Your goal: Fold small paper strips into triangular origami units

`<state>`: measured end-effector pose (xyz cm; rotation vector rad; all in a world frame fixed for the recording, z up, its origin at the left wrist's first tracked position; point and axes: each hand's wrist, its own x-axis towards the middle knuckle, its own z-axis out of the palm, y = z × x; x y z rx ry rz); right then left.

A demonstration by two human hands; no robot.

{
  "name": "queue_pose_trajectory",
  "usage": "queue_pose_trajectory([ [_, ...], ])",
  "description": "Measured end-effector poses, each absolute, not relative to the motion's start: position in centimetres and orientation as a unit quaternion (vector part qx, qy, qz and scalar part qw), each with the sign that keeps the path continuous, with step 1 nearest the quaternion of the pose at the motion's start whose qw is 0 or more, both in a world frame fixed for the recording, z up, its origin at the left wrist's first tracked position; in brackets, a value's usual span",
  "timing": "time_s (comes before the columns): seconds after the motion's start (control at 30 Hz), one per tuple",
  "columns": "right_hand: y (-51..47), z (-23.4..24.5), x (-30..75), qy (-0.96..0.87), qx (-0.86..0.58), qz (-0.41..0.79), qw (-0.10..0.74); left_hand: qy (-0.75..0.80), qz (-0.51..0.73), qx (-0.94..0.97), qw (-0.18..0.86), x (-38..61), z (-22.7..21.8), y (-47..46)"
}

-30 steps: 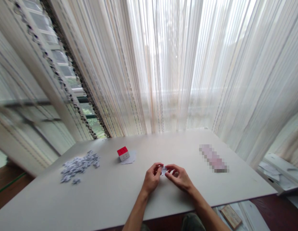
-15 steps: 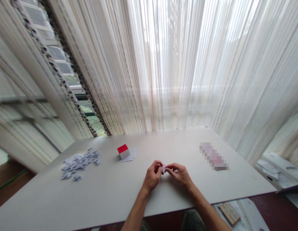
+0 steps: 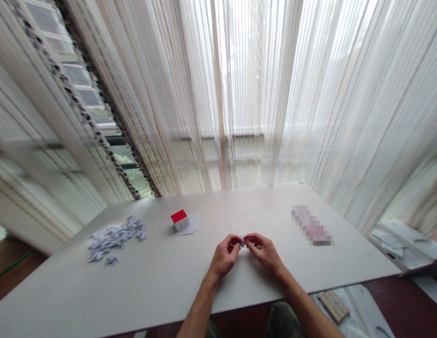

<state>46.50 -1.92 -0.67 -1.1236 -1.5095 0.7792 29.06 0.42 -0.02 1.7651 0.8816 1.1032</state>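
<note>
Over the front middle of the white table [image 3: 141, 286], my left hand [image 3: 224, 257] and my right hand [image 3: 264, 251] meet at the fingertips. Between them is a small folded piece of white paper [image 3: 242, 241], pinched from both sides. My fingers cover most of it, so its exact shape does not show. To the left lies a heap of small folded paper pieces [image 3: 114, 238], with one little cluster [image 3: 112, 260] just in front of it. Behind my left hand, a red-and-white puzzle cube [image 3: 180, 220] rests partly on a few flat paper slips [image 3: 193, 225].
A pinkish pixelated item [image 3: 312, 226] lies on the table's right side. Sheer curtains [image 3: 239, 94] hang behind the far edge. Below the right edge are white drawers [image 3: 412, 239] with papers and a wooden block [image 3: 333, 306].
My fingertips have shifted a little on the paper piece, and its visible part looks smaller. The whole view has moved slightly; the other things lie as before.
</note>
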Motion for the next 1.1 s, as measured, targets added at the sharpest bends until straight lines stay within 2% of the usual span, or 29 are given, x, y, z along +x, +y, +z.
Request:
queue_pose_trajectory([
  [0.6,-1.69,-0.77,46.8,-0.632,-0.479,0.311,0.524,0.357,0.437,0.712,0.418,29.31,0.58,0.06],
  [0.87,-1.79,-0.71,46.68,-0.629,-0.481,0.3,0.532,0.377,0.44,0.68,0.449,29.69,0.55,-0.11],
  [1.1,-1.78,-0.9,46.78,-0.642,-0.48,0.277,0.53,0.379,0.465,0.684,0.415,29.5,0.09,0.19],
])
